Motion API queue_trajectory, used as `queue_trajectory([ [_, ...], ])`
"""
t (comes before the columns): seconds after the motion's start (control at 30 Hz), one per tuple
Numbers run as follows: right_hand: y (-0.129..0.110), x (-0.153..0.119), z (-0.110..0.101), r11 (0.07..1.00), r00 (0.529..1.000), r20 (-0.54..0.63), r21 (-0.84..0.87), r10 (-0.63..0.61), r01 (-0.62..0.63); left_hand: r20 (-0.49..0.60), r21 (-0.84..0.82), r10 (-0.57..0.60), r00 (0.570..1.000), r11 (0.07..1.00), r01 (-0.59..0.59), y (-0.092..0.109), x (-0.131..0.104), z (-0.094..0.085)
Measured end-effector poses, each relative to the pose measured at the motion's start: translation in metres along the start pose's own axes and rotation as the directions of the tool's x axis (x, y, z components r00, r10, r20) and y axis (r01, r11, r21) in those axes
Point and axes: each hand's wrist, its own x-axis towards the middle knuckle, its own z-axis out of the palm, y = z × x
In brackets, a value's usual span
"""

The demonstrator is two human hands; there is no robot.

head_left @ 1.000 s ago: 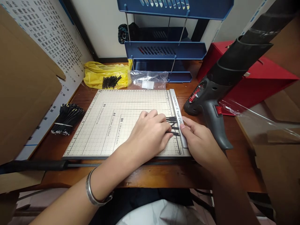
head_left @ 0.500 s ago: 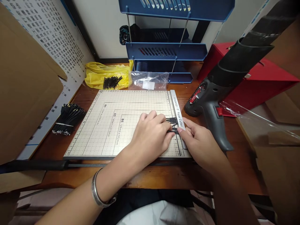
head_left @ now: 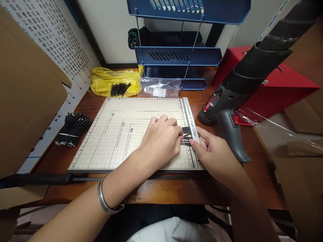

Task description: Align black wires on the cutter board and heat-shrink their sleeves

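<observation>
Several short black wires (head_left: 186, 131) lie side by side on the gridded board of the paper cutter (head_left: 101, 148), their right ends against or under its metal strip (head_left: 190, 119). My left hand (head_left: 160, 137) rests on the board with curled fingers at the wires' left ends, which it hides. My right hand (head_left: 214, 151) straddles the metal strip: its thumb touches the strip's left edge near the lowest wires, while the bent fingers are on the far side. What those fingers press on is hidden.
The cutter's black-handled arm (head_left: 45, 179) lies along the front edge. A tied bundle of black wires (head_left: 73, 129) is at left. Cut black pieces (head_left: 120, 89) lie on a yellow bag (head_left: 101, 79) behind. A heat gun (head_left: 227, 111) stands at right before a red box (head_left: 275, 84).
My left hand has drawn slightly left and its thumb has tucked in, so more of the wires shows. My right hand stays almost where it was at the strip.
</observation>
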Motion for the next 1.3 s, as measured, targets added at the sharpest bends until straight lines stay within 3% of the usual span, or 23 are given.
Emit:
queue_trajectory([
  [0.17, -0.004, 0.001, 0.001, 0.991, 0.998, -0.05, -0.132, 0.028, -0.035, 0.063, 0.071, 0.002, 0.998, 0.997, -0.006, 0.002, 0.007, -0.007],
  [0.4, -0.007, 0.0, 0.0, 0.992, 0.999, -0.042, -0.126, 0.019, -0.024, 0.096, 0.127, 0.04, 0.995, 0.991, -0.052, 0.002, 0.013, -0.009],
  [0.53, -0.007, 0.0, 0.0, 0.991, 0.999, -0.048, -0.128, 0.024, -0.03, 0.041, 0.145, 0.062, 0.997, 0.987, -0.068, 0.0, 0.016, -0.008],
  [0.7, -0.006, 0.0, 0.0, 0.991, 0.998, -0.054, -0.135, 0.018, -0.025, -0.026, 0.164, -0.011, 1.0, 0.986, 0.015, 0.002, 0.017, -0.008],
  [1.0, -0.005, 0.001, 0.001, 0.997, 0.999, -0.048, -0.076, 0.016, -0.02, 0.078, 0.178, 0.017, 0.997, 0.984, -0.031, 0.021, -0.019, 0.02],
  [1.3, -0.007, -0.001, 0.002, 0.999, 0.997, -0.077, -0.04, 0.006, -0.009, 0.11, 0.145, 0.005, 0.994, 0.989, -0.021, 0.027, -0.017, 0.033],
])
